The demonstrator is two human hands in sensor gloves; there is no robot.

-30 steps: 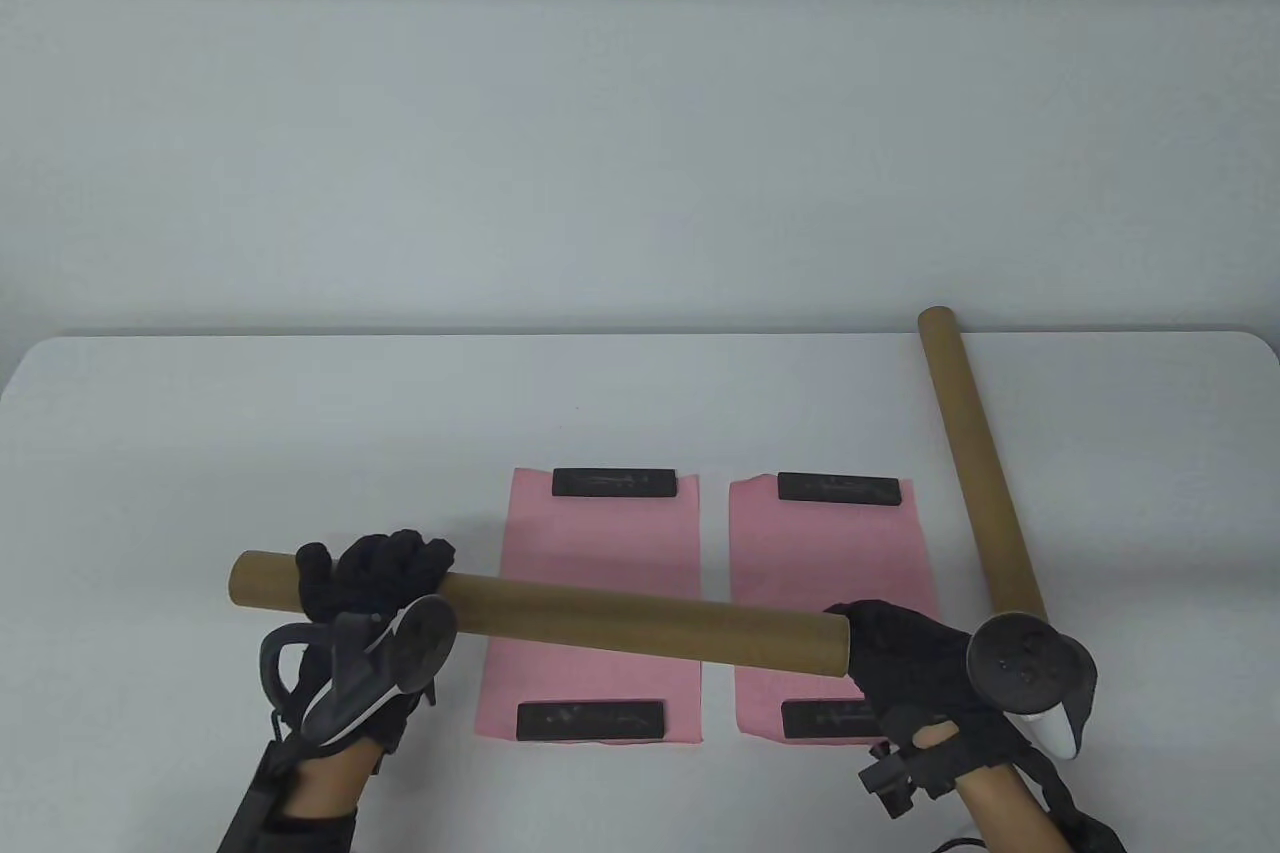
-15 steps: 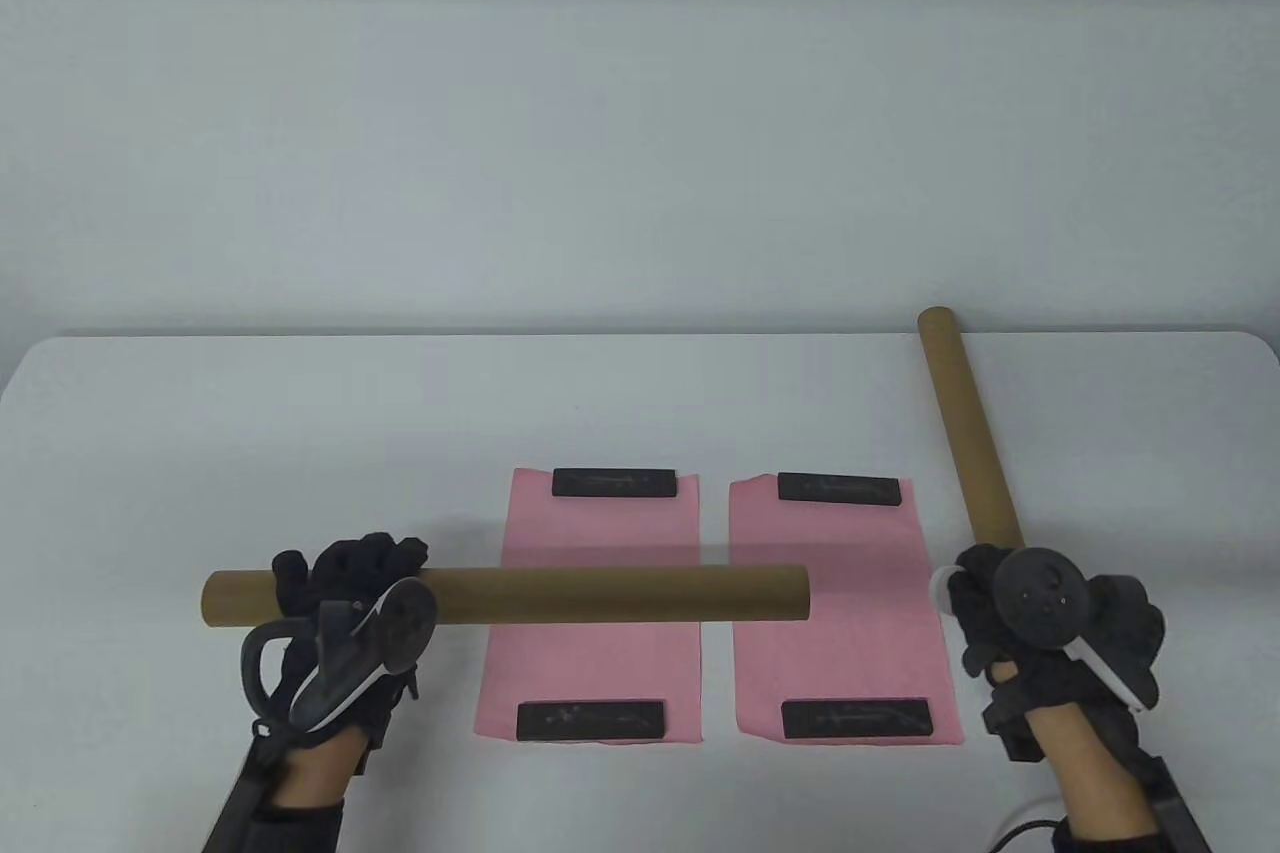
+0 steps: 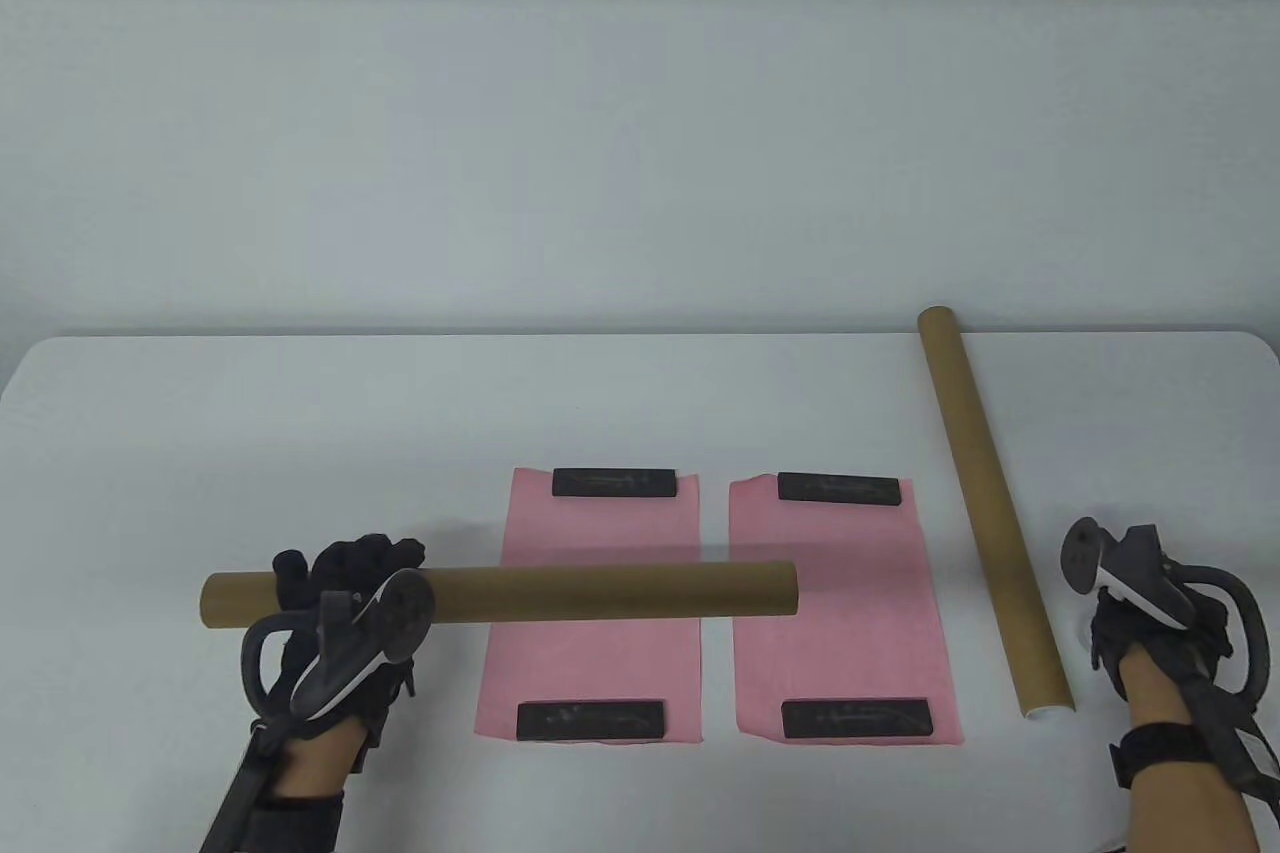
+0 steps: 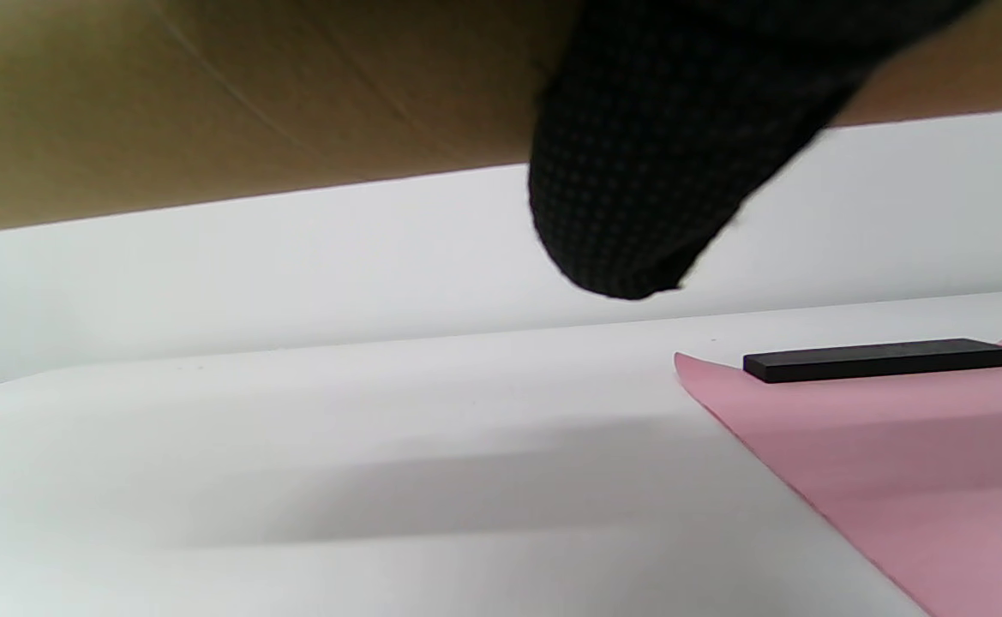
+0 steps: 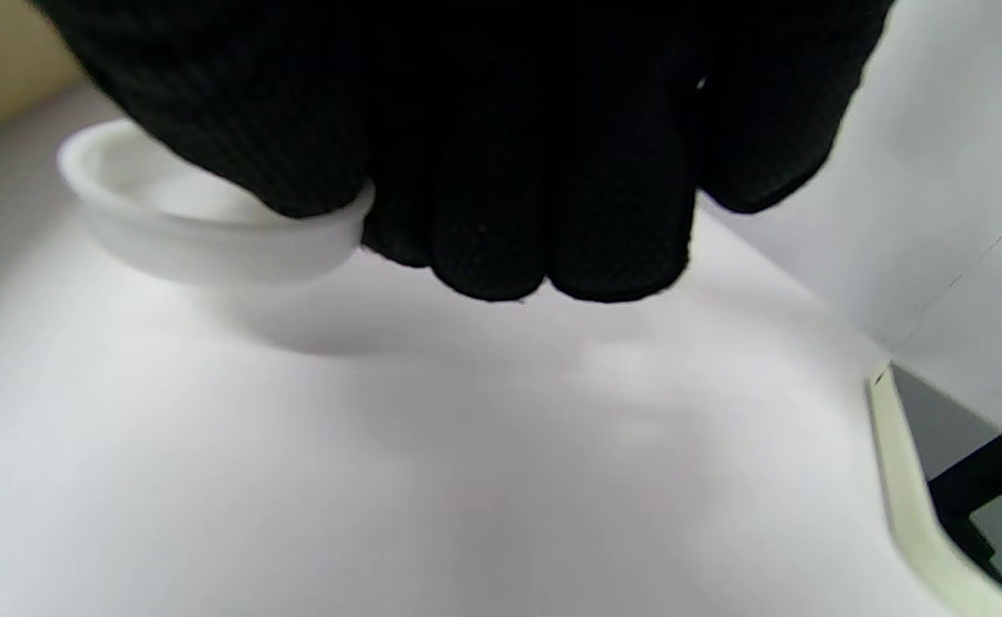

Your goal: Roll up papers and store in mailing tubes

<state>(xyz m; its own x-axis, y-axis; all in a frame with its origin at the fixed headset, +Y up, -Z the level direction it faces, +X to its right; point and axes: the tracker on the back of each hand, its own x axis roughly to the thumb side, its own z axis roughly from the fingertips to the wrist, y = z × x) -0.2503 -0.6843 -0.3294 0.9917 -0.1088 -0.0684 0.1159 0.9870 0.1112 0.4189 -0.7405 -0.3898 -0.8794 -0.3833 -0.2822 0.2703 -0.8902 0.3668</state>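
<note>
My left hand [image 3: 345, 583] grips a brown mailing tube [image 3: 600, 590] near its left end and holds it level above the table; its right end is open. In the left wrist view the tube [image 4: 209, 94] fills the top, with a gloved finger [image 4: 655, 171] around it. My right hand [image 3: 1115, 628] is low at the table's right, fingers curled on a white end cap [image 5: 209, 236]. Two pink papers [image 3: 590, 663] [image 3: 840, 633] lie flat side by side. A second tube [image 3: 985, 503] lies slanted between the right paper and my right hand.
Black bar weights [image 3: 614, 482] [image 3: 590, 720] [image 3: 838, 489] [image 3: 856, 718] pin the top and bottom of each paper. The second tube has a white cap on its near end [image 3: 1048, 711]. The table's right edge [image 5: 903, 480] is close to my right hand.
My right hand left the held tube's right end and moved right, past the second tube, down to the table with the white cap. The left hand levelled the tube and drew it slightly left.
</note>
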